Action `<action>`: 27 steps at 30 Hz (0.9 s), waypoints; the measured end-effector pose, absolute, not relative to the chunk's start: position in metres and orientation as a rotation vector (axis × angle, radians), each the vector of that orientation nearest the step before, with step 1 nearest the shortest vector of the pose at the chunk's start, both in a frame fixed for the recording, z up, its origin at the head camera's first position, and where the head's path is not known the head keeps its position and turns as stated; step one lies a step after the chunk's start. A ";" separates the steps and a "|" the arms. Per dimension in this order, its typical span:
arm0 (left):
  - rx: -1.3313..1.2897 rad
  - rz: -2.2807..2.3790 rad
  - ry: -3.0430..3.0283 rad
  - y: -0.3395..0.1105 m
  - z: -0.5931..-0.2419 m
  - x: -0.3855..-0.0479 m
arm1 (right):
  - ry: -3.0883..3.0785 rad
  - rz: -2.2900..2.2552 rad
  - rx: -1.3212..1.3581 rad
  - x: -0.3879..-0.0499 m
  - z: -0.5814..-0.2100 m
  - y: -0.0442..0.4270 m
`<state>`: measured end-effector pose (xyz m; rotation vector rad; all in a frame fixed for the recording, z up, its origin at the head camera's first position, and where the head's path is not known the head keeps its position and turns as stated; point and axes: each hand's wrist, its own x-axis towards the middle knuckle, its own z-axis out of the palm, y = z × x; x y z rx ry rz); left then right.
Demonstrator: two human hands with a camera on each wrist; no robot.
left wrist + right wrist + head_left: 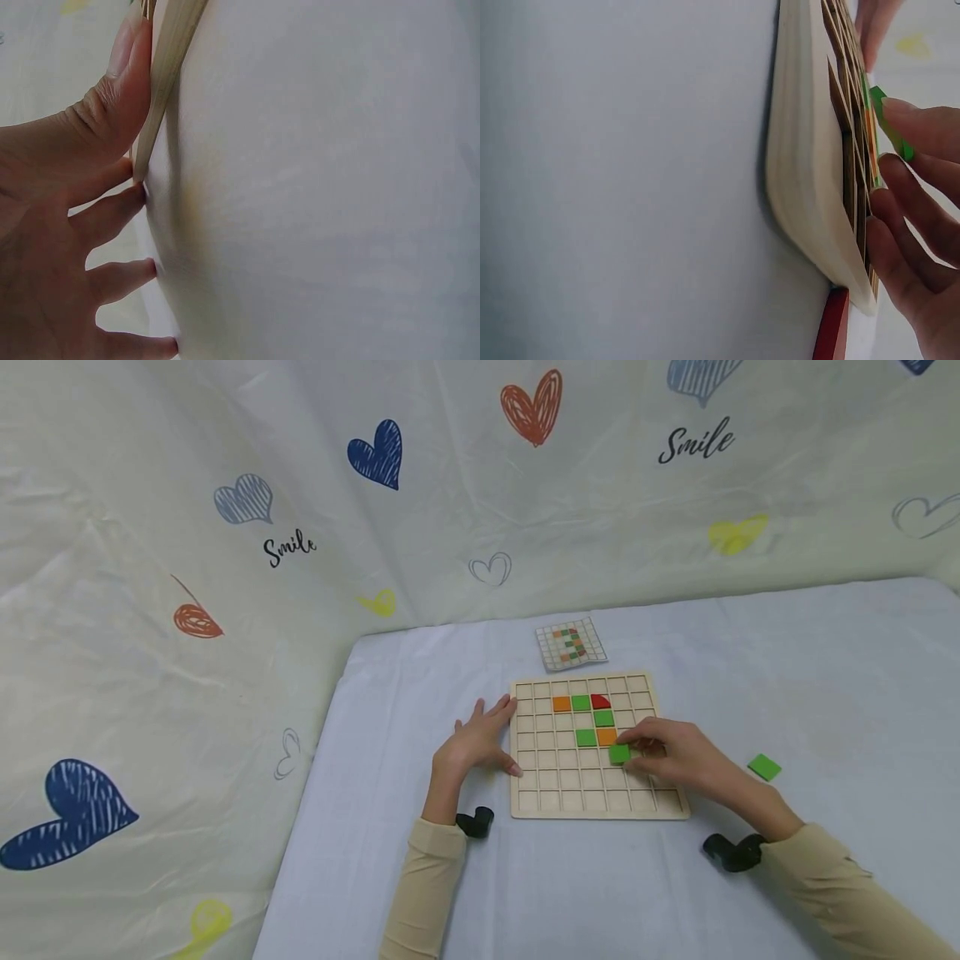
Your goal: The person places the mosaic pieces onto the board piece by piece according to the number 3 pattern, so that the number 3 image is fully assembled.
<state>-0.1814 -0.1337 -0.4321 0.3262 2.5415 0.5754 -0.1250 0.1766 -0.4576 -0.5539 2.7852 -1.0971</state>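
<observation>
A wooden grid board [547, 781] lies flat on the white cloth. My left hand [474, 745] rests at its left edge, fingers spread, with the thumb against the rim in the left wrist view. Between thumb and finger my right hand [671, 747] pinches a green square tile [619, 754], held tilted over the grid in the right wrist view. Just above that tile, an orange tile [607, 737] sits in a cell beside a green tile [586, 738]. Higher up are another green tile [603, 718], a red quarter-round tile [600, 701] and a top-row orange tile [561, 704].
A small pattern card [572, 644] lies behind the board, showing coloured squares on a grid. One loose green tile [765, 767] lies right of my forearm. By the board's corner, a red piece [832, 322] shows in the right wrist view. A printed curtain [435, 527] hangs behind.
</observation>
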 end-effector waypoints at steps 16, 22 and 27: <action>0.321 0.576 2.541 -0.133 -0.433 -0.181 | 2.779 -1.078 -0.627 -0.129 -0.463 0.168; 0.307 0.564 2.542 -0.132 -0.433 -0.182 | 2.782 -1.059 -0.661 -0.131 -0.465 0.167; 0.303 0.563 2.545 -0.132 -0.433 -0.182 | 2.776 -1.060 -0.676 -0.131 -0.465 0.167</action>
